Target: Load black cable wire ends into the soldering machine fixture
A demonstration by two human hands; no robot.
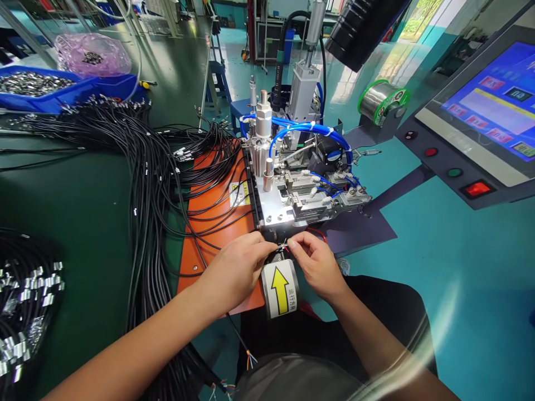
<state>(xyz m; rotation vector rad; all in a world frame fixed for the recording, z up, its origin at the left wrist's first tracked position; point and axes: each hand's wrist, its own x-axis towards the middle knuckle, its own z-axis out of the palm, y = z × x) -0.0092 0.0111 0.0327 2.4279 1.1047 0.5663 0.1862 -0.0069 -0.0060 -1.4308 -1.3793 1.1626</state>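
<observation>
Both hands meet at the front edge of a metal machine [276, 209]. My left hand [244, 259] pinches the end of a black cable [281, 247], where thin coloured wires fan out. From the right, my right hand [315, 259] has its thumb and forefinger closed at those small wires; which wire it grips is too small to tell. Just below the fingertips sits a round part with a yellow arrow label [282, 289]. An orange plate [213, 223] lies left of the machine, with black cables across it.
A thick bundle of black cables [146, 150] runs down the green table [83, 189]. Blue bins [37, 103] of metal parts stand at the back left. A solder spool [382, 101] and a control screen [497, 106] are at the right.
</observation>
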